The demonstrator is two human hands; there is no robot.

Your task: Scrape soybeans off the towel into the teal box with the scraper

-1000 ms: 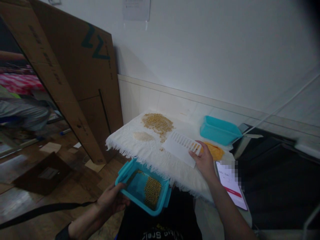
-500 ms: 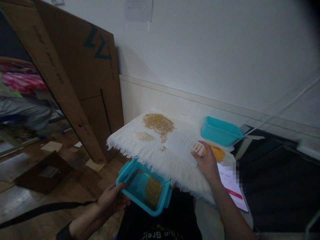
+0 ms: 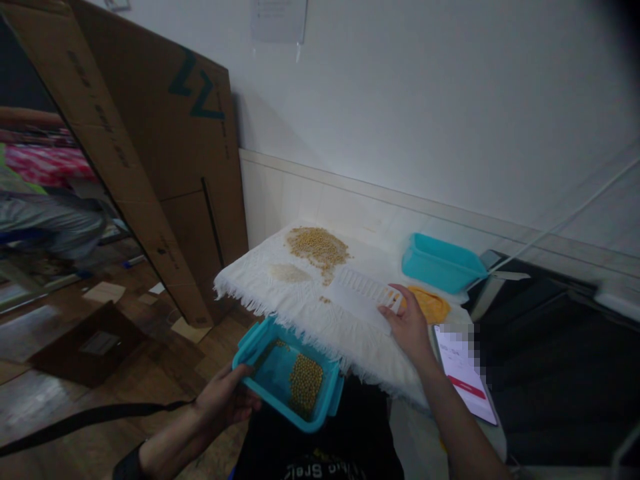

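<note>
My left hand (image 3: pixel 231 395) grips the near left rim of a teal plastic container (image 3: pixel 267 393), held just below the table's fringed edge. Round yellowish beans (image 3: pixel 306 383), probably soybeans, lie heaped on its right side, with a few along the left. A white slotted plastic piece (image 3: pixel 363 305) is pinched at its right end by my right hand (image 3: pixel 407 327), low over the cloth. Beyond it, a larger pile of beans (image 3: pixel 317 245) spreads over the white cloth (image 3: pixel 250 277). Nearer lies a small heap of pale grains (image 3: pixel 289 272); a few loose beans (image 3: pixel 325 299) sit by the slotted piece.
A second teal container (image 3: pixel 443 261) stands at the table's back right, with a yellow cloth (image 3: pixel 429 305) in front. A phone (image 3: pixel 465 373) lies at the right edge. A tall cardboard box (image 3: pixel 190 167) rises on the left; another person's legs (image 3: pixel 50 213) show beyond it.
My right hand has shifted slightly left with the slotted piece, which now lies flatter and nearer the loose beans. The left hand and its container have stayed in place.
</note>
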